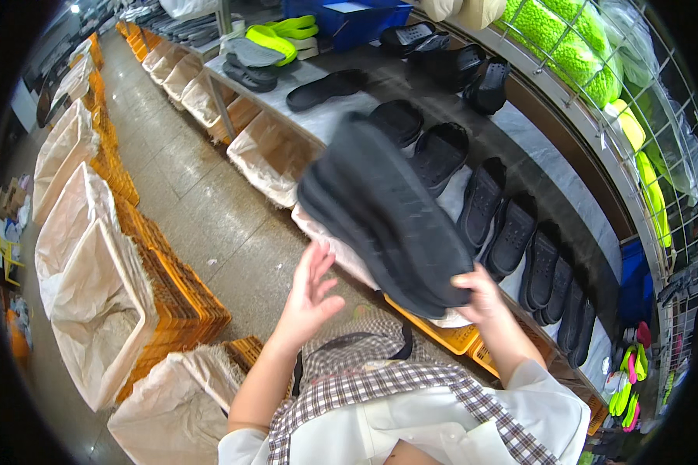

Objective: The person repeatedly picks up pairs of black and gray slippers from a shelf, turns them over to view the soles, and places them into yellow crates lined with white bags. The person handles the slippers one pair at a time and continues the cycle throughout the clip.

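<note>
A black shoe sole (380, 217), smeared by motion, is held up in front of me; it may be more than one, stacked together. My right hand (481, 294) grips its near end, with the thumb on top. To the left of the sole, my left hand (312, 291) is raised with its fingers apart and nothing in it. Beyond the sole, several black soles (512, 236) stand in a row along the grey worktop (329, 105). Another dark sole (326, 89) lies flat near the worktop's far left edge.
Orange crates (178, 267) with cream cloth liners line the aisle on my left. More lined bins (267, 155) sit under the worktop. Neon yellow soles (283, 39) and a blue bin (357, 23) are at the back. A wire rack (597, 70) rises on the right.
</note>
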A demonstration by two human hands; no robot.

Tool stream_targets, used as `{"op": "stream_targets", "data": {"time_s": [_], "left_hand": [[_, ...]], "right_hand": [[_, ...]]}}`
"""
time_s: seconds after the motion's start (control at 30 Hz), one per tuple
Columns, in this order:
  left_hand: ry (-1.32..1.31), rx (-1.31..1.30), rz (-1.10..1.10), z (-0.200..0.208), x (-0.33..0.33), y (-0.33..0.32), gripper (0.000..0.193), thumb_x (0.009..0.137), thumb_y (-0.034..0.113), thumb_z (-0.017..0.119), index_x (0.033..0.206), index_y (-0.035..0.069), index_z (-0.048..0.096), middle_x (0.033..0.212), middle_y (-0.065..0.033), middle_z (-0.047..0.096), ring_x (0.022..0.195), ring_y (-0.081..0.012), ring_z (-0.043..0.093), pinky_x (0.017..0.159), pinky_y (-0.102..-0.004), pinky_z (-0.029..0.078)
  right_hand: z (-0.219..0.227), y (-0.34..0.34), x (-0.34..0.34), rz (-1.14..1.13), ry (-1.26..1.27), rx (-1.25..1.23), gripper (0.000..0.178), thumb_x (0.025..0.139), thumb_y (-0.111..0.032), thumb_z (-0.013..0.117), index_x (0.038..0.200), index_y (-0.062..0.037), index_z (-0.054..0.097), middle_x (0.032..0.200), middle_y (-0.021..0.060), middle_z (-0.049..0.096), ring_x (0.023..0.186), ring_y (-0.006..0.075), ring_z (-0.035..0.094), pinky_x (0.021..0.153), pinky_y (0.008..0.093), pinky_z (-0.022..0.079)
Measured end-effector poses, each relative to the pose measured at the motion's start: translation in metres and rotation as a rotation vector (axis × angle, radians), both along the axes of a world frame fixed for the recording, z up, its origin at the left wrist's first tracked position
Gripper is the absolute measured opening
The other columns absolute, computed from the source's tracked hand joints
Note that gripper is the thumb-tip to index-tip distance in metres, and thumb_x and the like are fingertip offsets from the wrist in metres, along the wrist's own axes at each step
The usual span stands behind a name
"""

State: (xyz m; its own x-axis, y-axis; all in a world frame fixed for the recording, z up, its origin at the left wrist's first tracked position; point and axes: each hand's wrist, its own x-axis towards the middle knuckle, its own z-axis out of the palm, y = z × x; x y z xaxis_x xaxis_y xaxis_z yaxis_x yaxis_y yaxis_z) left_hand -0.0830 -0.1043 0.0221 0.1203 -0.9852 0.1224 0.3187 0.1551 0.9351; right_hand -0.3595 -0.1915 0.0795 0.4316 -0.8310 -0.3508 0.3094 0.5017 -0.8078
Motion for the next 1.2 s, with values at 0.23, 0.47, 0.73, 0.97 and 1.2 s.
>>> {"op": "stream_targets", "data": {"time_s": [0.23,0.47,0.73,0.97,1.2], "left_hand": [[0.767,0.039,0.169,0.020,0.050,0.011,0.067,0.092,0.050,0.048,0.135,0.000,0.038,0.136,-0.0158,0.046,0.123,-0.0322,0.047,0.105,-0.0473,0.035],[0.845,-0.078,0.173,-0.011,0.084,0.038,0.078,0.084,0.056,0.055,0.136,0.001,0.038,0.133,-0.0168,0.048,0.119,-0.0321,0.050,0.103,-0.0465,0.039],[0.855,-0.102,0.172,-0.012,0.085,0.047,0.066,0.091,0.052,0.044,0.136,0.004,0.039,0.133,-0.0151,0.047,0.117,-0.0304,0.051,0.100,-0.0454,0.042],[0.767,-0.124,0.181,-0.020,0.086,0.049,0.067,0.091,0.053,0.044,0.135,0.003,0.039,0.131,-0.0157,0.049,0.115,-0.0305,0.053,0.099,-0.0449,0.044],[0.462,-0.118,0.131,-0.028,0.095,0.053,0.062,0.086,0.034,0.064,0.133,0.001,0.042,0.127,-0.0106,0.053,0.113,-0.0234,0.055,0.097,-0.0391,0.046]], "right_hand": [[-0.021,0.053,0.127,0.374,0.611,-1.197,0.109,0.061,-0.039,0.083,0.145,-0.0092,0.019,0.138,0.0307,0.019,0.130,0.0478,0.025,0.107,0.0501,0.027],[-0.006,0.049,0.167,0.406,-0.097,-0.579,0.074,0.085,-0.026,0.068,0.143,-0.0049,0.028,0.115,0.0037,0.042,0.102,0.0113,0.045,0.092,0.0245,0.038],[0.002,0.039,0.184,0.523,-0.036,-0.513,0.057,0.086,-0.014,0.061,0.138,-0.0022,0.039,0.118,0.0020,0.044,0.100,0.0100,0.044,0.088,0.0231,0.039],[0.004,0.037,0.185,0.613,-0.045,-0.566,0.066,0.084,-0.014,0.062,0.141,-0.0012,0.033,0.133,0.0087,0.040,0.110,0.0152,0.044,0.096,0.0291,0.036],[-0.005,0.032,0.185,0.675,0.299,-0.917,0.099,0.072,-0.035,0.079,0.145,-0.0003,0.022,0.143,0.0198,0.025,0.134,0.0307,0.027,0.109,0.0381,0.025]]}}
